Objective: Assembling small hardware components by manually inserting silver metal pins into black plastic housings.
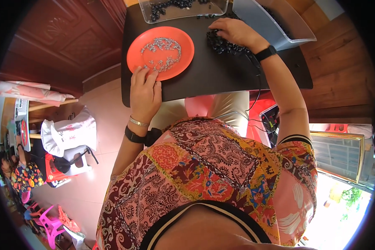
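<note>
A round orange-red plate lies on the dark table's left side, with many tiny silvery metal pieces spread over it in a loose ring. My left hand is at the plate's near rim, fingers a little apart and tips touching the rim close to a few silvery pieces. To the right, a heap of small black parts lies directly on the table. My right hand reaches over this heap with fingers bent inward, tips down at the parts; whatever they pinch is hidden.
Two clear plastic bins, one at the back and one at the right, hold more black parts. A thin cable hangs over the dark table's near edge. Left on the floor stands a white sack; another person sits far left.
</note>
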Tool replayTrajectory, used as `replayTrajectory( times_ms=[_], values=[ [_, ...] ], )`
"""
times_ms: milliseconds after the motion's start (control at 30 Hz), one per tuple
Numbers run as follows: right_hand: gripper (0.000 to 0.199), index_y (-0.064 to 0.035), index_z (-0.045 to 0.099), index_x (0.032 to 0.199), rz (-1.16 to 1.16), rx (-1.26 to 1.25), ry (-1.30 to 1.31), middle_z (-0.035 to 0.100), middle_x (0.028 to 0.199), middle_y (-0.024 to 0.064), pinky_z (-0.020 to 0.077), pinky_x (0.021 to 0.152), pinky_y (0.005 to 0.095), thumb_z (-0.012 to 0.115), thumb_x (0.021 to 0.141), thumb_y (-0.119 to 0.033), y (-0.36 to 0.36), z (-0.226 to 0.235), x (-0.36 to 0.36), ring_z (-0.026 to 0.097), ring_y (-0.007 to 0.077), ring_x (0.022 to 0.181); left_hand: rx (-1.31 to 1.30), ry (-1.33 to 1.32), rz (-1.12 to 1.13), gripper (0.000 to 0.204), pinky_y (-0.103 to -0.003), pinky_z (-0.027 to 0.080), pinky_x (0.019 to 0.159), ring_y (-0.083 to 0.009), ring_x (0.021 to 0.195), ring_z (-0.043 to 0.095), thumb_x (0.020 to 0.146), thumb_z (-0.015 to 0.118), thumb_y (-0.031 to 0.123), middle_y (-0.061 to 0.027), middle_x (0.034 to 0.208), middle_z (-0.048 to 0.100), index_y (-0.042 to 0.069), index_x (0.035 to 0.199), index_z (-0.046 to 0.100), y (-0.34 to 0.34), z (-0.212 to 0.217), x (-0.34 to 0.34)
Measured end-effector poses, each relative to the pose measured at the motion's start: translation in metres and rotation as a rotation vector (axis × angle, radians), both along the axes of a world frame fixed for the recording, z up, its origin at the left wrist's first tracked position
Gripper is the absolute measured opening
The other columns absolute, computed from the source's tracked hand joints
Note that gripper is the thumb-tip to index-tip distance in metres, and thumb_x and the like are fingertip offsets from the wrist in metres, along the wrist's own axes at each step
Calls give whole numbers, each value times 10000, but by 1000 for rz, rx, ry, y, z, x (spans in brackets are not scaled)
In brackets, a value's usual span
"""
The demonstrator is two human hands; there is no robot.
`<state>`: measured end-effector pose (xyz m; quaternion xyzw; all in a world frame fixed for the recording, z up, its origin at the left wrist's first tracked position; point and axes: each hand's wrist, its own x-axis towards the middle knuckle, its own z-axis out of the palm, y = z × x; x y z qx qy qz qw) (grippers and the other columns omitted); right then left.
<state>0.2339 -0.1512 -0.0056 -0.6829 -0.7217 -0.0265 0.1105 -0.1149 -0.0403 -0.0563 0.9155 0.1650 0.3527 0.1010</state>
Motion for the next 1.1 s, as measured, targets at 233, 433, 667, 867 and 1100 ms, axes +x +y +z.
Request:
replayTrajectory(
  times_ms=[233,433,667,867,1100],
  values=[
    [211,-57,639,1039,-93,145,89,622,986,100,479,815,372,598,839,-109,-38,-1,-18,583,298,958,-33,-2,-29,239,-447,421,934,-400,1105,491,815,580,90,-183,1073,561,3,1032,625,1,-4,2],
    [159,-66,652,939,-83,136,57,610,896,78,488,782,381,630,809,-155,-32,3,-49,582,279,912,-32,-4,-42,245,-447,420,937,-398,1102,496,814,579,90,-181,1058,568,2,1038,622,0,2,2],
    [175,-83,651,920,-135,55,-164,591,868,78,499,766,386,669,779,-186,-15,-6,-59,586,277,904,-74,1,-75,244,-428,402,962,-369,1142,494,820,584,93,-158,1116,574,14,1047,625,-5,7,6],
    [188,-76,651,906,-156,50,-163,603,868,82,499,763,390,662,788,-221,-10,-8,-63,598,286,886,-98,-133,-92,224,-434,426,927,-368,1093,516,781,604,82,-159,1089,572,11,993,623,-4,6,2],
    [193,-65,641,887,-173,35,-127,614,842,90,498,753,394,654,794,-234,-5,-8,-65,608,287,852,-78,-120,-81,212,-433,422,916,-361,1064,525,779,607,93,-151,1051,576,18,976,622,-3,3,6]
  ],
)
